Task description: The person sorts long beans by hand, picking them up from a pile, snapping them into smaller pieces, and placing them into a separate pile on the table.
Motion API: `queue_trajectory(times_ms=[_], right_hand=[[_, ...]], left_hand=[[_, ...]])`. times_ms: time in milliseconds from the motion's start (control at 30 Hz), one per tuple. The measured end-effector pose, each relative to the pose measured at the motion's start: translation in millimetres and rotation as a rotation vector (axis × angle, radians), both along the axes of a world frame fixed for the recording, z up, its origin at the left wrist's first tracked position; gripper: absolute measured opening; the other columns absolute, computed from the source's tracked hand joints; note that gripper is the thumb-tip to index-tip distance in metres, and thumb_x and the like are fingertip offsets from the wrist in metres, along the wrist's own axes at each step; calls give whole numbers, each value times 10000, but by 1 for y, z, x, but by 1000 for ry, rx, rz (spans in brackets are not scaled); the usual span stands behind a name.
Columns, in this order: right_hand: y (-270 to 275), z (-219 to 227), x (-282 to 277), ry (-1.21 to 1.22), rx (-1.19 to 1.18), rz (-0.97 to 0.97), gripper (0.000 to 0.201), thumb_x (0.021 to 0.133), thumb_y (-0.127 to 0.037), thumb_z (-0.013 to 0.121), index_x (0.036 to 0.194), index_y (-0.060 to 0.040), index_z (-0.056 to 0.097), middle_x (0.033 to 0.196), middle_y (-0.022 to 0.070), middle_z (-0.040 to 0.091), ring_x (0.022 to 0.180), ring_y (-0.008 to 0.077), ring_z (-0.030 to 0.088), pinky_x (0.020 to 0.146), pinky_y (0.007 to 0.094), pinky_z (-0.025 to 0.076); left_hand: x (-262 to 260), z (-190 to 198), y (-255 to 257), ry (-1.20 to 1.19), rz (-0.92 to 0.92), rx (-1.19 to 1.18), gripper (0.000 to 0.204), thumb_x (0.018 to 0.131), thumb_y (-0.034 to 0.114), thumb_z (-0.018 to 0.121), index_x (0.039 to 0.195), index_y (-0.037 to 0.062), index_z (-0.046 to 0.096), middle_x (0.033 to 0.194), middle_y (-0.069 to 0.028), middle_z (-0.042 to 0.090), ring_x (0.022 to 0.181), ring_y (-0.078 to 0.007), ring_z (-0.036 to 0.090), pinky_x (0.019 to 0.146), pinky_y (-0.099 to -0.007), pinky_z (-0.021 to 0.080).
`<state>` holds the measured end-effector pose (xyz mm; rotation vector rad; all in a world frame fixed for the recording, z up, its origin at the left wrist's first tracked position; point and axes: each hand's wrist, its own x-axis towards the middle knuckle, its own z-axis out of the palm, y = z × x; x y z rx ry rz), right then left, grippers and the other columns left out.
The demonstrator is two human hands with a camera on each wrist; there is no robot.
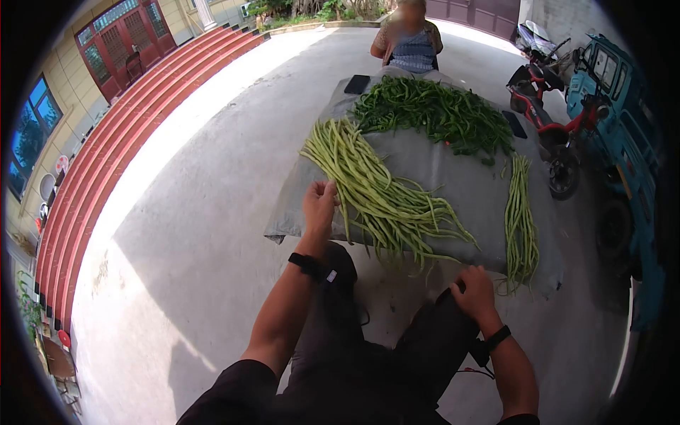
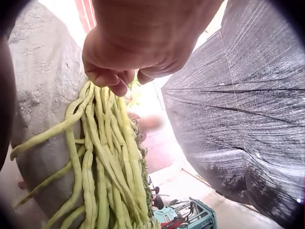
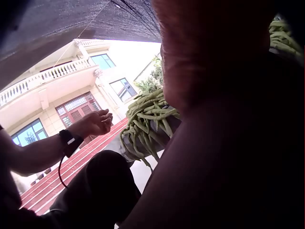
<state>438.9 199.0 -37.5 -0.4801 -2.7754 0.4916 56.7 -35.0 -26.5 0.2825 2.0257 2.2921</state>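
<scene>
A large heap of long green beans [image 1: 382, 191] lies across the grey-covered table [image 1: 283, 205], some ends hanging over the near edge. Beside the heap's left edge is my left hand [image 1: 320, 209], its fingers loosely curled with no bean between them. In the left wrist view the left hand [image 2: 138, 52] overlaps the top of the beans [image 2: 107, 157]. My right hand [image 1: 473, 292] rests on my right knee, fingers loosely bent and holding nothing. Close ahead of it, a smaller bundle of long beans [image 1: 520, 219] lies along the table's right side.
A pile of green peppers [image 1: 432, 113] covers the far part of the table. One phone [image 1: 357, 84] lies left of it, another phone [image 1: 514, 124] right. A person [image 1: 411, 46] sits opposite. A red scooter [image 1: 545, 120] and blue three-wheeler [image 1: 616, 134] stand right; red steps [image 1: 142, 127] rise left.
</scene>
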Motion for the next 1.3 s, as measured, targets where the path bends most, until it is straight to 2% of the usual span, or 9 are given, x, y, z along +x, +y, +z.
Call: queue_trajectory(times_ms=[133, 267, 467, 667, 767, 967, 1100, 1200, 1300], right_hand=[[-4, 5, -5, -13, 3, -19, 216, 804, -199, 808, 839, -59, 648, 932, 137, 588, 964, 374, 571, 823, 507, 486], [-7, 8, -7, -18, -11, -38, 197, 803, -179, 799, 838, -63, 644, 933, 141, 584, 973, 378, 573, 836, 507, 481], [-4, 4, -15, -27, -18, -54, 185, 800, -159, 786, 848, -64, 634, 940, 145, 574, 980, 388, 570, 841, 512, 469], [0, 8, -17, -78, -59, -68, 194, 769, -143, 779, 846, -60, 621, 940, 140, 561, 976, 385, 565, 841, 512, 464], [8, 5, -13, -124, -86, -83, 190, 743, -133, 772, 837, -67, 620, 934, 132, 559, 972, 378, 565, 831, 504, 459], [29, 4, -13, -188, -182, -94, 184, 707, -115, 762, 820, -87, 619, 894, 119, 557, 930, 356, 571, 795, 481, 441], [33, 16, -19, -273, -291, -78, 177, 714, -108, 725, 816, -72, 585, 874, 134, 541, 906, 373, 541, 780, 484, 422], [32, 26, -5, -293, -271, 8, 67, 921, -128, 702, 961, -95, 659, 1000, 152, 645, 971, 361, 610, 917, 520, 475], [21, 30, 1, -211, -240, -1, 47, 905, -74, 674, 916, -70, 628, 943, 162, 620, 939, 371, 594, 868, 512, 481]], left_hand=[[-62, 13, 36, 319, 173, -422, 467, 897, 415, 819, 1012, -2, 643, 891, -146, 689, 800, -290, 683, 747, -433, 540], [-90, 35, 63, 349, 187, -774, 511, 851, 469, 841, 1027, 32, 644, 1016, -163, 667, 984, -351, 681, 835, -474, 533], [-116, 36, 82, 306, 208, -1015, 530, 837, 473, 845, 1064, 45, 631, 1041, -166, 690, 992, -364, 703, 841, -504, 541], [-127, 30, 72, 316, 200, -990, 383, 841, 345, 807, 1027, 40, 668, 931, -166, 748, 913, -382, 731, 815, -510, 554], [-136, 31, 69, 271, 151, -926, 397, 869, 309, 757, 1086, -21, 711, 929, -164, 766, 863, -297, 745, 791, -415, 575], [-139, 38, 59, -5, -89, -351, 367, 934, 209, 738, 1170, -68, 688, 948, -82, 748, 811, -125, 699, 712, -268, 532], [-125, 53, 67, -51, -84, -152, 362, 996, 191, 684, 1225, -88, 661, 994, -81, 738, 780, -108, 670, 697, -255, 517], [-107, 68, 79, -87, -104, -19, 369, 1029, 183, 643, 1274, -94, 633, 1032, -79, 712, 809, -105, 628, 728, -269, 516], [-96, 66, 71, -130, -236, 158, 369, 1043, 184, 644, 1293, -88, 625, 1036, -62, 681, 865, -116, 622, 778, -273, 522]])
